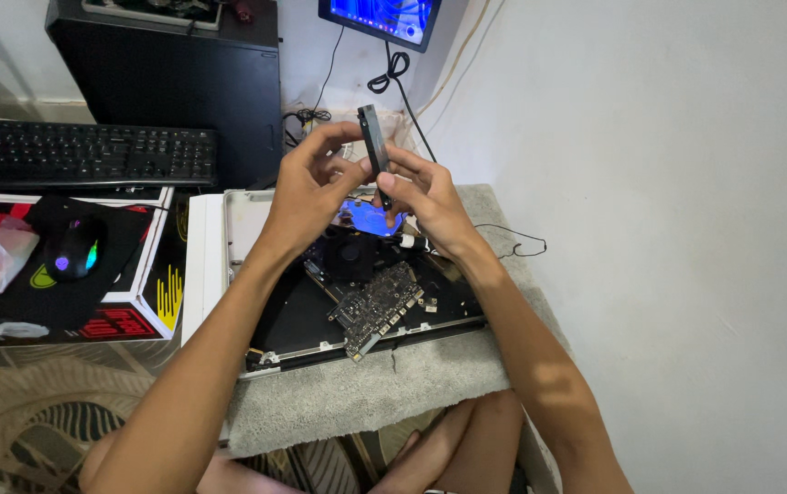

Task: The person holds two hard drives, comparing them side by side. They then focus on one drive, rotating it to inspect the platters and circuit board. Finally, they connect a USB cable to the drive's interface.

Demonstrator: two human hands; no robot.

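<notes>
Both my hands hold a thin dark rectangular drive-like part (373, 139) edge-on above an opened computer chassis (233, 215). My left hand (307, 187) pinches its lower left side, fingers curled toward its top. My right hand (425, 197) grips its lower right edge. Below them, inside the chassis, lie a dark circuit board (375, 306), a black fan (350, 254) and a shiny blue-reflecting plate (364, 218).
The chassis rests on a grey towel (366, 389) over my lap. A black keyboard (82, 154), a lit mouse (75, 249) on a mat, a black computer tower (183, 82), a monitor (380, 18) and cables (517, 242) surround it. A white wall is at right.
</notes>
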